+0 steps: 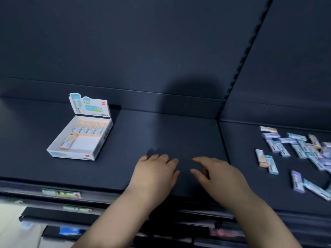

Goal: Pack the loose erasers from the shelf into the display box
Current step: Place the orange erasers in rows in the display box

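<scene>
Dark blue-grey metal shelf (179, 133), two bays, split by slotted upright (237, 72). Paper price labels (60, 193) along front lip, blurred, unreadable.

Left bay: white cardboard display box (71, 155), open tray, printed lid flap (89, 105) folded upright at the back, presumably to keep the mouth free for loading from above and front. Inside: back row of orange-sleeved erasers (91, 128) lying side by side, apparently four. One single orange-sleeved eraser (67, 141) alone at front left corner. Remainder of tray floor bare white; by estimate filled to well under half.

Right bay: loose erasers (284, 148) in purple, teal and orange sleeves, scattered flat at all angles, some overlapping, well apart from box. Count not possible: right edge smeared and cut off.

Left hand (155, 170): palm down, fingers relaxed and slightly spread, gripping nothing. Right hand (218, 173): palm down, fingers loosely bent, thumb apart, likewise empty. Both low over bare middle of shelf, between box and pile; contact with surface not certain. Placement probably suited to reaching either way.

Step in hand, as judged: a reach to right bay for more stock. Most of task outstanding.
</scene>
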The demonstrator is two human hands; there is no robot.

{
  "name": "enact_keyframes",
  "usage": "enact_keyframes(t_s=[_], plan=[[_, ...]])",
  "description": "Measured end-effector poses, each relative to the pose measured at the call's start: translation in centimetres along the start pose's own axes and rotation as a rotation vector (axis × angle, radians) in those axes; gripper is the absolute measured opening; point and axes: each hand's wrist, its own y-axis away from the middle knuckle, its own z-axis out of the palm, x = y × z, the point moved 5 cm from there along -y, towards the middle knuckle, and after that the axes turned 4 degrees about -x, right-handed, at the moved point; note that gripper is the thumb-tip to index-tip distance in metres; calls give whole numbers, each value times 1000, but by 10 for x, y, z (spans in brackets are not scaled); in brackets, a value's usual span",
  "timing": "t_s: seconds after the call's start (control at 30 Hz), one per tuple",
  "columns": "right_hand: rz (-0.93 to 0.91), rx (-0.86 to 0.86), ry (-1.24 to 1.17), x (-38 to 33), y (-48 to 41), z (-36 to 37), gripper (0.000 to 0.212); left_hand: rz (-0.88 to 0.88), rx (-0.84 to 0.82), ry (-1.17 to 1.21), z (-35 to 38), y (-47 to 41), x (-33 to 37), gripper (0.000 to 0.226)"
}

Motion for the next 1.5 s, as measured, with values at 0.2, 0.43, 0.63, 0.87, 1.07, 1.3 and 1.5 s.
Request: enact_keyframes(t_s=[0.2, 0.43, 0.63, 0.87, 1.07, 1.3, 1.5], plan=[[143, 21, -37, 25, 20, -6, 43, 185, 55, 37, 2, -15, 26, 31], [234, 131, -65, 68, 43, -15, 43, 236, 133, 78, 7, -37, 60, 34], [239, 123, -39, 132, 60, -20, 44, 216, 74, 60, 11, -54, 121, 40], [211, 70, -38, 237, 79, -61, 44, 211, 19, 58, 19, -87, 233, 48], [221, 15, 26, 324, 81, -83, 46, 199, 44, 130, 36, -126, 302, 32], [191, -1, 31, 368, 67, -92, 43, 106, 40, 86, 52, -133, 332, 43], [194, 38, 42, 381, 33, -102, 39, 24, 45, 33, 42, -137, 315, 44]])
